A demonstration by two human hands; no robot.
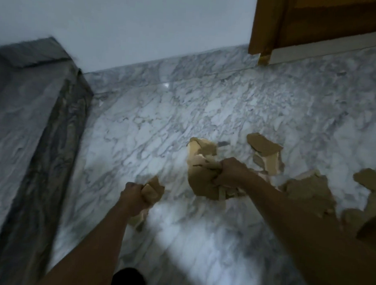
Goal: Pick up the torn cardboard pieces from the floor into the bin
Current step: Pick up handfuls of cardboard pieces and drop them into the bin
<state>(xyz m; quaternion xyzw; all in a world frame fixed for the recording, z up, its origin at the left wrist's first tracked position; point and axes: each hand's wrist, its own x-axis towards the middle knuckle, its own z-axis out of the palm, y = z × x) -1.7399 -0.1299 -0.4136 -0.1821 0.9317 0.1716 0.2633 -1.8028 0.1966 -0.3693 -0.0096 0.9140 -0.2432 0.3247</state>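
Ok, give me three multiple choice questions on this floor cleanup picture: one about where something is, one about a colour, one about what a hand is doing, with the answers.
1. Where do the loose torn brown cardboard pieces lie?
A. left of the left hand
B. right of the right hand
C. inside a bin

2. What colour is the marble floor?
A. black
B. red
C. white with grey veins

3. What is the left hand doing?
A. gripping a small brown cardboard scrap
B. lying flat on the floor
C. hanging empty

B: they lie past the right hand, which grips a crumpled cardboard bunch.
C: pale stone with grey veining shows throughout.
A: its fingers curl round the scrap.
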